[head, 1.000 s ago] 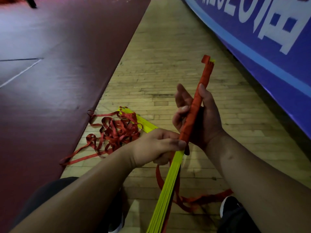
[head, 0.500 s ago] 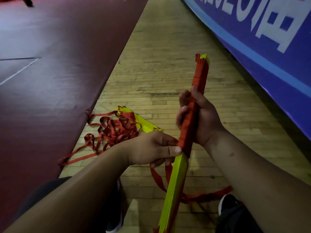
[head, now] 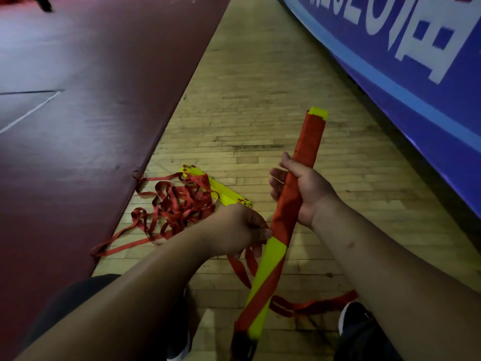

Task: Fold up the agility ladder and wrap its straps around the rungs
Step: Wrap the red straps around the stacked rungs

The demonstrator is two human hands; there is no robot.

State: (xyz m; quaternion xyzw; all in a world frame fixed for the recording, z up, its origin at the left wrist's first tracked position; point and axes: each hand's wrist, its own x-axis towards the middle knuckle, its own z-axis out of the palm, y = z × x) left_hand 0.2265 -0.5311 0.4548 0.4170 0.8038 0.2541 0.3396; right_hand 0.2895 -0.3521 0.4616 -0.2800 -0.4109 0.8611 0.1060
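Note:
I hold a bundle of stacked yellow rungs (head: 270, 259) upright and tilted, its upper half bound in red strap (head: 309, 142). My right hand (head: 307, 194) grips the wrapped part of the bundle. My left hand (head: 239, 230) pinches the red strap beside the bundle where the wrapping ends. A loose length of strap (head: 312, 306) trails over the floor under the bundle. A second stack of yellow rungs (head: 223, 191) lies on the floor behind my left hand, with a tangled heap of red straps (head: 177, 207) on it.
A dark red mat (head: 91, 113) covers the floor on the left, its edge next to the strap heap. A blue banner wall (head: 403, 61) runs along the right. Wooden floor (head: 260, 87) stretches ahead between them. My black shoes (head: 356, 321) sit at the bottom.
The bundle has turned in my hands, so its flat yellow face now shows. My right hand closed round the wrapped part. The strap now crosses the lower yellow part diagonally.

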